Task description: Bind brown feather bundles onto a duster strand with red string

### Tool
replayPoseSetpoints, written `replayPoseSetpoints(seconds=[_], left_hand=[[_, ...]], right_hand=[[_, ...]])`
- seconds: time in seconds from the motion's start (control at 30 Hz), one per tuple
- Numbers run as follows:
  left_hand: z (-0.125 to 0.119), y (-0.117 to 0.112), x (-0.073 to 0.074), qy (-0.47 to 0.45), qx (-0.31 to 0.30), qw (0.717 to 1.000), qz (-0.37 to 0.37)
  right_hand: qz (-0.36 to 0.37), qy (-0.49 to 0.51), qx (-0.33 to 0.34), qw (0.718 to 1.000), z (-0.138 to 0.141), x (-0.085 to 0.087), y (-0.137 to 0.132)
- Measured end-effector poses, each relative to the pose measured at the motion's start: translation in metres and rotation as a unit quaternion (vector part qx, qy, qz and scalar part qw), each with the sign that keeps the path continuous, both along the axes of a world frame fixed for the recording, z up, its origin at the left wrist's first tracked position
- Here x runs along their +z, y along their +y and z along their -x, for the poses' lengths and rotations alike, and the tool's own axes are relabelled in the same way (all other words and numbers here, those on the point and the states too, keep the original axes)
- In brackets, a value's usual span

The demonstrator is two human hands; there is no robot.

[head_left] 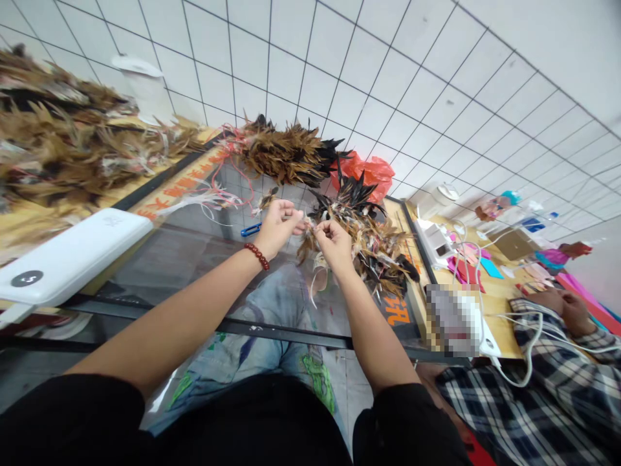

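My left hand [279, 223], with a red bead bracelet on its wrist, is closed in a pinch on the quill ends of a small bunch of brown feathers [308, 243]. My right hand [334, 243] is closed on the same bunch from the other side; the two hands almost touch. Both work above a glass tabletop [194, 252]. Just beyond my right hand lies a loose heap of brown and black feathers [373, 246]. A strung feather bundle [286, 152] lies farther back. A blue clip [251, 229] rests on the glass beside my left hand.
A white power bank [68, 255] lies at the near left, with a big pile of feathers [63, 149] behind it. A red plastic bag [371, 171] sits at the back. On the right, another person in a plaid sleeve [548, 375] sits at a wooden table with cables and coloured paper.
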State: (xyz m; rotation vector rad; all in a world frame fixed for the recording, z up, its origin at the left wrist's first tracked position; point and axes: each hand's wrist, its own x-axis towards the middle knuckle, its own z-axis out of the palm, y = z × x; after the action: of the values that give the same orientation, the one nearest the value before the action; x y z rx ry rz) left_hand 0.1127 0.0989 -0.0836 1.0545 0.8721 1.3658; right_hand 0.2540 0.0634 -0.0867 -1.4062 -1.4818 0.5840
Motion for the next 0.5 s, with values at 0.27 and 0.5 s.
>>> replayPoseSetpoints(seconds=[0.27,0.5], left_hand=[[0.0019,-0.0043,0.0014,0.083,-0.036,0.994,0.061],[0.0074,0.0004,0.0081,-0.143,-0.006,0.976,0.167]], right_hand=[[-0.070,-0.007,-0.001,0.998,-0.0035,-0.0038,0.0026],[-0.104,0.095,-0.081,0.987,-0.0039,-0.0016,0.0049]])
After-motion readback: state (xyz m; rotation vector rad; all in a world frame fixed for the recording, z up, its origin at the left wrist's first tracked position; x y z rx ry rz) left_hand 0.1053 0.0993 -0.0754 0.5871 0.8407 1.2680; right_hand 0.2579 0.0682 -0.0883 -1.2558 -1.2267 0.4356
